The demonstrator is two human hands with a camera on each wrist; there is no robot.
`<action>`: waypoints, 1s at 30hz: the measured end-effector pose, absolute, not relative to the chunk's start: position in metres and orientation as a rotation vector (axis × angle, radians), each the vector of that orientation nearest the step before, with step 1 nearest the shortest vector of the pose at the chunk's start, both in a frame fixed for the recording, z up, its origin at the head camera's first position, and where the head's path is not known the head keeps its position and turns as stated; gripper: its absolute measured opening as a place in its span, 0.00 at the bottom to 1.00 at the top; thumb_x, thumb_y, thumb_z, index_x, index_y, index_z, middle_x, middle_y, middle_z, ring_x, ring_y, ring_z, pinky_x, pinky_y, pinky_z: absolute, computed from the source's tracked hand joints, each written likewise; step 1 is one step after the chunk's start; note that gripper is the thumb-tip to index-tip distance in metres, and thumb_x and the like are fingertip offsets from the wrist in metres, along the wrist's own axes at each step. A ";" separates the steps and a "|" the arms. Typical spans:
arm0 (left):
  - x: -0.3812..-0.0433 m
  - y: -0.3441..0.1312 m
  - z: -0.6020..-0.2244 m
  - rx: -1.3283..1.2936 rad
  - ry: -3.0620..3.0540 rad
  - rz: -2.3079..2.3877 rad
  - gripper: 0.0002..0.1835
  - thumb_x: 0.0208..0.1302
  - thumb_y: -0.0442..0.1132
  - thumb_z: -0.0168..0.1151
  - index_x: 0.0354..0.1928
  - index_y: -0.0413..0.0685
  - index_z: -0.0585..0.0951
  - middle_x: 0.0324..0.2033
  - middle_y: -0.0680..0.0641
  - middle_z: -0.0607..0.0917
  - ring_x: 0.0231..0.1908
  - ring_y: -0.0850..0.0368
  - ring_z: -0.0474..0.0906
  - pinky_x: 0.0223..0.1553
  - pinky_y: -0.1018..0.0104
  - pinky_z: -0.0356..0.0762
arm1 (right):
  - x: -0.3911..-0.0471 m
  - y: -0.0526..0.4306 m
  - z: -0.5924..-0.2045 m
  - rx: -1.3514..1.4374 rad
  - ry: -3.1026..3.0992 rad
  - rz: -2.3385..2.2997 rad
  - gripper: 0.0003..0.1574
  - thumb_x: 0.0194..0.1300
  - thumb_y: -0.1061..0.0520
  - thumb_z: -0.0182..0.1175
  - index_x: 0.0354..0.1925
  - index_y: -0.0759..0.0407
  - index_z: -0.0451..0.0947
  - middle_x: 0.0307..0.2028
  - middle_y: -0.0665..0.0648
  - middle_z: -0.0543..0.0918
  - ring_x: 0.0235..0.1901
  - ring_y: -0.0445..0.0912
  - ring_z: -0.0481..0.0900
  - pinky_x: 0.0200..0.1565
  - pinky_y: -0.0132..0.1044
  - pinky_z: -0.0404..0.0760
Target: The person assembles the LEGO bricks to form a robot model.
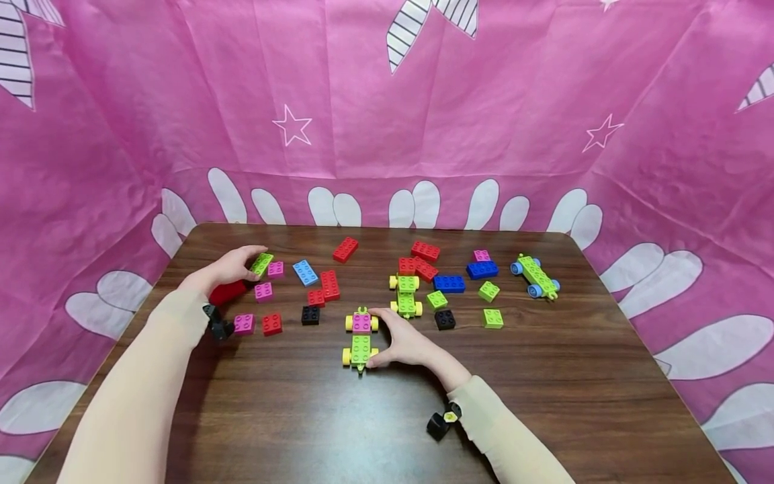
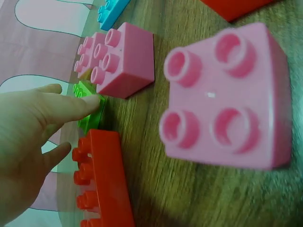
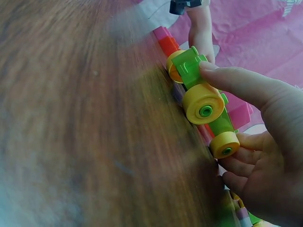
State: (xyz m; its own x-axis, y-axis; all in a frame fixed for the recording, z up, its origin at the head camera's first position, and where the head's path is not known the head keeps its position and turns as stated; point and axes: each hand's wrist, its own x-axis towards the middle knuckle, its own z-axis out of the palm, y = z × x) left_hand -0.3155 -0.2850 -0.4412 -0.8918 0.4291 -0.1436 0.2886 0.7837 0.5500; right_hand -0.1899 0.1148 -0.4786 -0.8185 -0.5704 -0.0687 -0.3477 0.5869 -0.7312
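currently, hands (image 1: 232, 266) (image 1: 406, 338) touch green brick (image 1: 263, 263) and yellow-wheeled car (image 1: 361, 348)

Your left arm (image 1: 130, 390) stretches well forward, and your left hand (image 1: 231, 267) turns rightward at the wrist. Your right arm (image 1: 514, 433) angles inward from the lower right; your right hand (image 1: 406, 341) curves in a C, its thumb (image 3: 244, 84) nearest you.
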 end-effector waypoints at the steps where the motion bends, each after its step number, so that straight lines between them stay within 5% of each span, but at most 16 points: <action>1: -0.317 -0.284 -0.442 0.555 2.707 0.765 0.36 0.58 0.26 0.63 0.67 0.25 0.60 0.65 0.23 0.60 0.65 0.28 0.55 0.65 0.35 0.54 | -0.190 0.115 -0.479 -0.749 2.523 -1.067 0.62 0.43 0.47 0.78 0.70 0.61 0.58 0.67 0.61 0.66 0.68 0.55 0.62 0.68 0.51 0.62; 14: -0.320 -0.285 -0.443 0.532 2.651 0.692 0.38 0.57 0.22 0.61 0.69 0.28 0.58 0.66 0.24 0.57 0.65 0.26 0.54 0.65 0.34 0.53 | -0.189 0.115 -0.478 -0.738 2.512 -1.072 0.62 0.43 0.47 0.78 0.70 0.61 0.58 0.68 0.61 0.66 0.69 0.54 0.61 0.68 0.51 0.61; 30: -0.316 -0.286 -0.437 0.532 2.813 0.706 0.35 0.54 0.27 0.67 0.62 0.21 0.63 0.59 0.21 0.66 0.60 0.26 0.62 0.63 0.37 0.58 | -0.191 0.115 -0.480 -0.744 2.515 -1.068 0.62 0.43 0.47 0.78 0.70 0.60 0.58 0.67 0.61 0.66 0.69 0.54 0.61 0.68 0.50 0.61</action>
